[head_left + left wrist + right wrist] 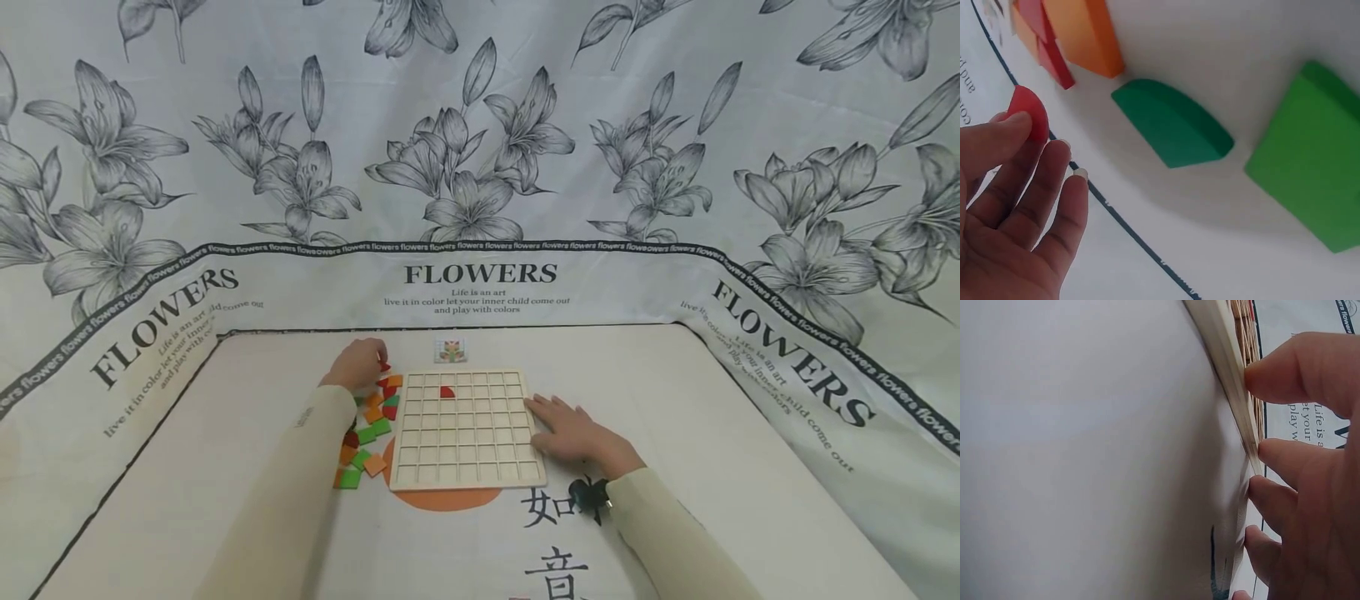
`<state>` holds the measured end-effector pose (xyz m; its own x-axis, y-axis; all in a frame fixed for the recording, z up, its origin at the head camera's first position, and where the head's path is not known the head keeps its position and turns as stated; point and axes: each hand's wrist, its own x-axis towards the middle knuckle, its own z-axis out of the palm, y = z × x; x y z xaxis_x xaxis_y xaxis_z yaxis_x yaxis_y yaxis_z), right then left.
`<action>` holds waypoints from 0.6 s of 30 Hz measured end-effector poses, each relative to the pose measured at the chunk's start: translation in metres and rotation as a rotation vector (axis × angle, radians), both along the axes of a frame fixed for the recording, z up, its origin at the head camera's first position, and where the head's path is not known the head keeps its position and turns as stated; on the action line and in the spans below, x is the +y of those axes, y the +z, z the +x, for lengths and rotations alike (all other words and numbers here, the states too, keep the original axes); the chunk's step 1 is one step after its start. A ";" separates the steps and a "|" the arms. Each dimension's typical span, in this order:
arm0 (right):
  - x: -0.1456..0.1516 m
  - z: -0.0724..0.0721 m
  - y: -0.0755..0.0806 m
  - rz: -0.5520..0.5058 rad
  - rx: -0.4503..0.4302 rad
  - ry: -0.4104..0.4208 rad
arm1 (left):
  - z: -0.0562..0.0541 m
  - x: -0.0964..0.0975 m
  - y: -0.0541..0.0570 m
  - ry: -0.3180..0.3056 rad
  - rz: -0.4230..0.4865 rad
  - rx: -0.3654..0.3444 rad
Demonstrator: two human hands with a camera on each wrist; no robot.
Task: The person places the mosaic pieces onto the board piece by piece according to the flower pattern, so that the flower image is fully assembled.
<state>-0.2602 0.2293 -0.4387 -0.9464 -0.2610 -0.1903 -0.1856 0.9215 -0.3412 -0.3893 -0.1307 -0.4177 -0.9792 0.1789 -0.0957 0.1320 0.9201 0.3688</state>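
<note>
Red quarter-round tile (1036,111), one: pinched between thumb and finger of the left hand (358,364), near the far-left corner of the wooden grid board (467,485); judged light, stiff and smooth, not readily broken, but small enough to be let slip; best taken by its thin side edges, so that the flat underside is left free

Wooden grid board, one: touched along its right rim by the extended fingers of the right hand (570,429), nothing clasped; judged rigid and easily nudged, so best steadied at the frame

Second red quarter-round (447,392), one: lodged in a board cell

Loose tiles (367,434), assorted: spread left of the board; dark green quarter-round (1175,125), light green square (1310,156) and orange tile (1085,37) included; thick enough to be lifted by their sides
</note>
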 end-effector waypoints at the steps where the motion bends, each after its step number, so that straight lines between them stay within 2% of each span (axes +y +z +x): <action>1: 0.000 0.000 0.000 0.003 0.002 0.001 | 0.001 0.000 0.002 -0.006 0.013 0.010; 5: 0.000 0.000 0.000 0.012 0.005 0.000 | 0.001 0.004 0.007 -0.029 0.072 0.039; 13: 0.001 0.001 0.001 0.003 -0.019 0.001 | -0.004 0.024 0.007 -0.031 0.145 0.014; 18: 0.000 0.000 -0.002 0.008 -0.015 -0.008 | -0.002 0.036 0.009 -0.009 0.211 -0.003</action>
